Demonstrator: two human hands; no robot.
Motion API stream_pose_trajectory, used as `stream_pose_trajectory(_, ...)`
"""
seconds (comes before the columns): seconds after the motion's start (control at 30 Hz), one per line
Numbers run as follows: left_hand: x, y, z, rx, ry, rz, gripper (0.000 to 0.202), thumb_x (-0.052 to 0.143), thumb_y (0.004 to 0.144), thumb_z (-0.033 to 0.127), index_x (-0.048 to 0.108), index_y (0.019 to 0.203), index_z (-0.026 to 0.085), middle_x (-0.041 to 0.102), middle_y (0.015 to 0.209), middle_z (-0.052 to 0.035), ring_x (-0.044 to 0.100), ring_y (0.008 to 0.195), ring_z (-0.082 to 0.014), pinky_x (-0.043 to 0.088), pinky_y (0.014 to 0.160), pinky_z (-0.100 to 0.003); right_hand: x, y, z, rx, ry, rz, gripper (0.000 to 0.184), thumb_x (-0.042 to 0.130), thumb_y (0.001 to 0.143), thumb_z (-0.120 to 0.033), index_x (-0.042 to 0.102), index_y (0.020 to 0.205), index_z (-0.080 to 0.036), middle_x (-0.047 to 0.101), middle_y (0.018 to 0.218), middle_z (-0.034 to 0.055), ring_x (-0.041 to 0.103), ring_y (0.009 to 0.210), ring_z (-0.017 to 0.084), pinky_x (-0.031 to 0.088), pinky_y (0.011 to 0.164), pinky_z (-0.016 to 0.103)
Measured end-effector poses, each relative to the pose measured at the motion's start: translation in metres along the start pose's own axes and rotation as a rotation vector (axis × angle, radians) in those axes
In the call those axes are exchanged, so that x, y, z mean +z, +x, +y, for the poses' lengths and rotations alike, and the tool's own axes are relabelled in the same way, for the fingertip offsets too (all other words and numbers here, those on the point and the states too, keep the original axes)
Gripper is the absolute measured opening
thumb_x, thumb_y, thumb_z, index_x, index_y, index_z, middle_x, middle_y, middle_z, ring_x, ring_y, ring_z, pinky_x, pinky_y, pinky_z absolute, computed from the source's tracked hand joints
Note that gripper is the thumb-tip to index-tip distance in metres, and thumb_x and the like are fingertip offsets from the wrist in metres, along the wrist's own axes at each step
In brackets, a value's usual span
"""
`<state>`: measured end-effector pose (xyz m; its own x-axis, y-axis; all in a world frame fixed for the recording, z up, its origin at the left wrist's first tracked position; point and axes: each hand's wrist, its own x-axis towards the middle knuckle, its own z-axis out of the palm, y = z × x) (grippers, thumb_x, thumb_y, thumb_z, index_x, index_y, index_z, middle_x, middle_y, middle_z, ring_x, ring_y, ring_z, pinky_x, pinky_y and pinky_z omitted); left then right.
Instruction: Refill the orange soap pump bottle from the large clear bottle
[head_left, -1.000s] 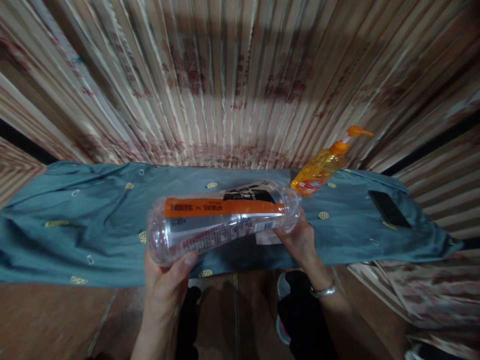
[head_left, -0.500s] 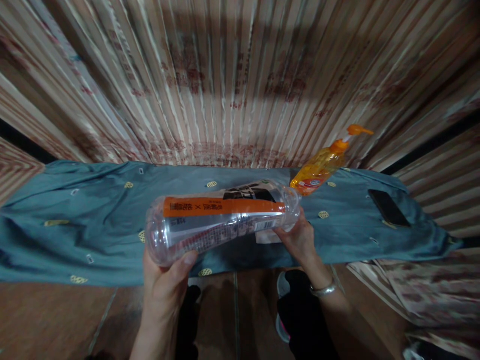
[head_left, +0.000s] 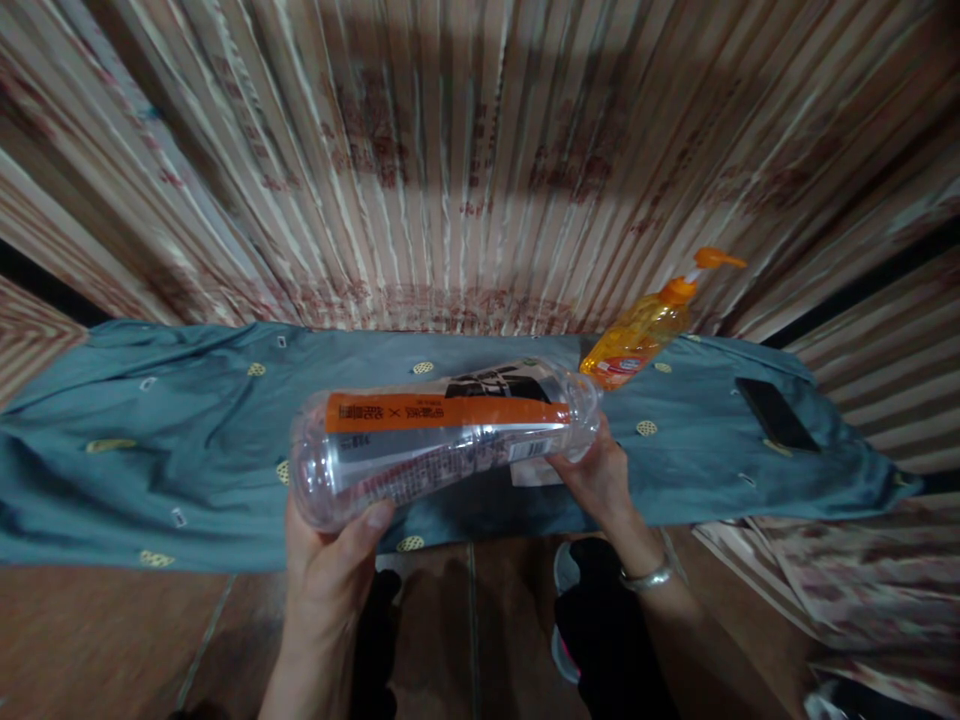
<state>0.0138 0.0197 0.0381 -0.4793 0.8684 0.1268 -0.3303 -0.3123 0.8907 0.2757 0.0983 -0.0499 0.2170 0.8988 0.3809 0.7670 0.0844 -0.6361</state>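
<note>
A clear plastic bottle (head_left: 450,435) with an orange, black and silver label lies sideways between my hands, above the cloth. My left hand (head_left: 330,560) grips its wide left end, the thumb showing on the near side. At the narrower right end, my right hand (head_left: 600,475) holds the bottle from below, and most of its fingers are hidden behind the plastic. An orange pump bottle (head_left: 637,335) of yellow liquid stands just behind the right end. Under the bottle, a small pale piece (head_left: 536,472) shows partly on the cloth; its kind cannot be made out.
A teal cloth (head_left: 187,430) with yellow prints covers the narrow surface in front of me. On its right side lies a dark phone (head_left: 776,415). Behind rises a pleated, patterned curtain (head_left: 465,160). My feet stand on the brown tiled floor (head_left: 442,640).
</note>
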Motion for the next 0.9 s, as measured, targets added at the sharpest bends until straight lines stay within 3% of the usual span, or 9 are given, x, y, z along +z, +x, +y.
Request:
stream_pose_trajectory(0.2, -0.008, 0.005, -0.007, 0.084, -0.012, -0.061, 0.074, 0.095, 0.065, 0.034, 0.069, 0.134, 0.030, 0.073, 0.127, -0.0099, 0.074, 0.109, -0.0334, 0.066, 0.090, -0.047, 0.000, 0.000, 0.000, 0.006, 0.013, -0.010, 0.075, 0.068, 0.076, -0.055, 0.056, 0.138, -0.015, 0.081, 0.113, 0.0172, 0.079, 0.096, 0.036, 0.065, 0.083, 0.052)
stream_pose_trajectory(0.4, -0.002, 0.003, -0.002, 0.061, -0.026, -0.031, 0.080, 0.096, 0.062, 0.034, 0.068, 0.137, 0.032, 0.071, 0.133, -0.0103, 0.071, 0.118, -0.0390, 0.064, 0.093, -0.052, 0.001, 0.000, 0.002, -0.002, 0.005, -0.005, 0.079, 0.067, 0.076, -0.058, 0.054, 0.140, -0.014, 0.080, 0.114, 0.0185, 0.079, 0.097, 0.038, 0.064, 0.084, 0.053)
stream_pose_trajectory(0.5, 0.005, -0.001, 0.005, -0.009, -0.015, -0.005, 0.077, 0.095, 0.066, 0.032, 0.068, 0.137, 0.035, 0.071, 0.136, -0.0088, 0.068, 0.125, -0.0378, 0.060, 0.102, -0.054, 0.001, 0.000, 0.002, 0.003, 0.009, -0.006, 0.080, 0.067, 0.075, -0.058, 0.054, 0.140, -0.013, 0.080, 0.114, 0.0184, 0.078, 0.099, 0.038, 0.064, 0.085, 0.053)
stream_pose_trajectory(0.67, 0.005, -0.001, 0.003, 0.032, -0.035, -0.007, 0.072, 0.096, 0.063, 0.032, 0.072, 0.131, 0.033, 0.074, 0.128, -0.0081, 0.074, 0.110, -0.0318, 0.066, 0.092, -0.047, 0.000, -0.001, 0.001, 0.000, 0.014, -0.011, 0.078, 0.066, 0.077, -0.055, 0.054, 0.141, -0.012, 0.078, 0.116, 0.0197, 0.078, 0.104, 0.040, 0.063, 0.088, 0.054)
stream_pose_trajectory(0.9, 0.003, 0.001, 0.002, 0.045, -0.025, -0.010, 0.075, 0.096, 0.062, 0.031, 0.072, 0.132, 0.033, 0.072, 0.133, -0.0088, 0.072, 0.116, -0.0327, 0.065, 0.093, -0.044, -0.003, 0.001, -0.003, 0.029, 0.024, -0.025, 0.080, 0.067, 0.075, -0.055, 0.056, 0.142, -0.012, 0.080, 0.116, 0.0186, 0.079, 0.101, 0.038, 0.064, 0.086, 0.052)
